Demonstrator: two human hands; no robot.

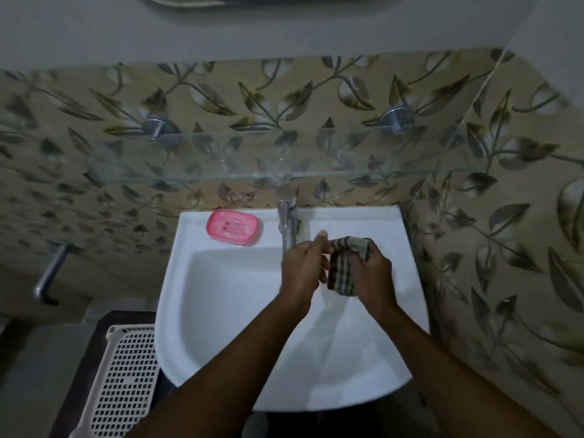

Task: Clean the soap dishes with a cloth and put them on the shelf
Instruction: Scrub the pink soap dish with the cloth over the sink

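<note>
Head view: my left hand (301, 267) and right hand (374, 275) grip cloth (343, 275); fold firm pad, then reach soap dish (234, 227), ten o'clock.

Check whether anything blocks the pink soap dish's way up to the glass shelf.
Nothing visible does. The pink soap dish sits on the sink rim, left of the tap; the glass shelf above it shows nothing on it.

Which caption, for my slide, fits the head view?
Left hand and right hand grip a striped cloth over the sink; pink soap dish sits beside the tap.
</note>
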